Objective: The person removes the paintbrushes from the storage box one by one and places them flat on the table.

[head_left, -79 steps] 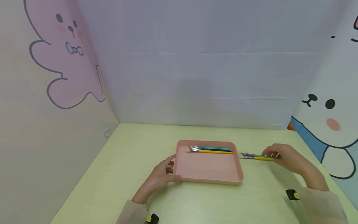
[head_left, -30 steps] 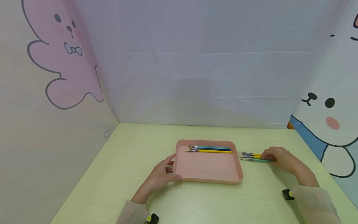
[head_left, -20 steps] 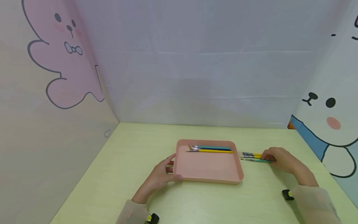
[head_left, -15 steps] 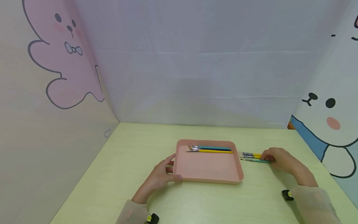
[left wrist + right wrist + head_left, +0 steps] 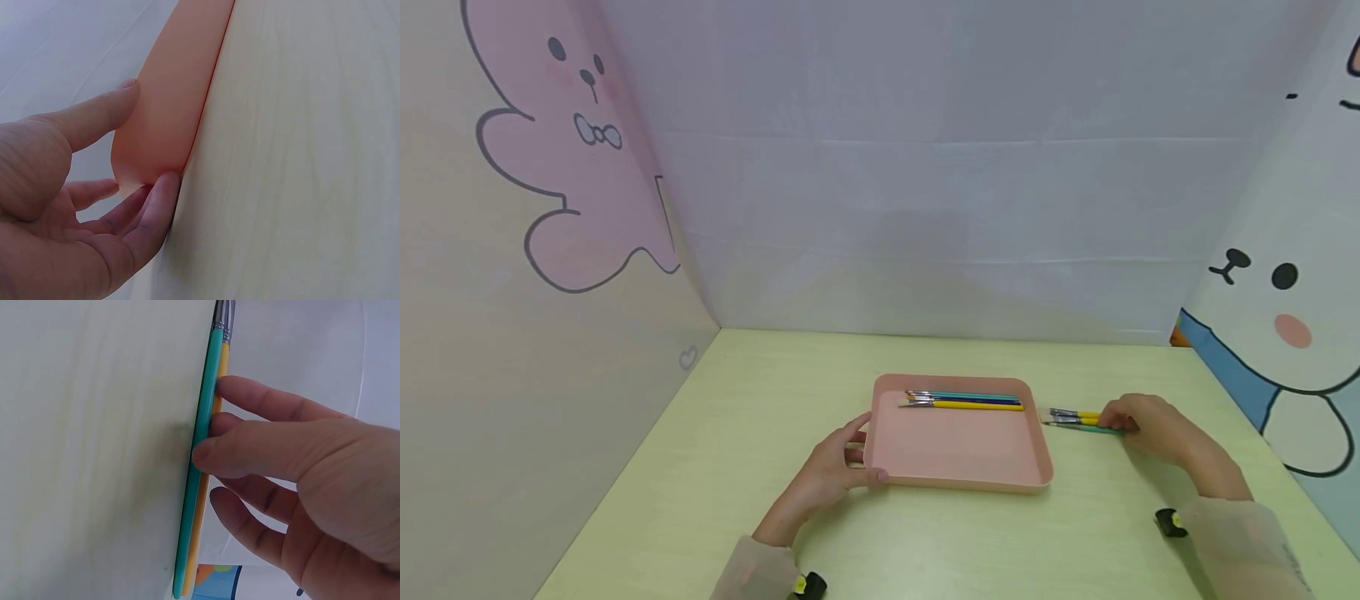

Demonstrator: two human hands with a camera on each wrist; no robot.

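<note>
In the head view a shallow pink tray (image 5: 958,446) sits mid-table, its left front corner held by my left hand (image 5: 827,471). The left wrist view shows that thumb (image 5: 115,106) against the tray wall (image 5: 172,94), the other fingers curled at its corner. To the tray's right, my right hand (image 5: 1157,429) pinches several paintbrushes lying side by side: yellow-handled brushes (image 5: 1087,421) and a teal-handled one (image 5: 207,394) nearest me. Their bristle ends point left toward the tray; the palm side of the hand covers their handle ends in the head view.
Several paintbrushes (image 5: 977,406) with yellow, dark blue and teal handles lie along the tray's back side, bristles to the left. A pale wood-look table (image 5: 970,542) lies beneath. A plain curtain (image 5: 925,208) closes the back, and cartoon-printed panels (image 5: 1292,333) flank both sides.
My right hand has shifted slightly left. The brushes in it have been rearranged, the teal one now in front of the yellow ones. My left hand and the tray have stayed put.
</note>
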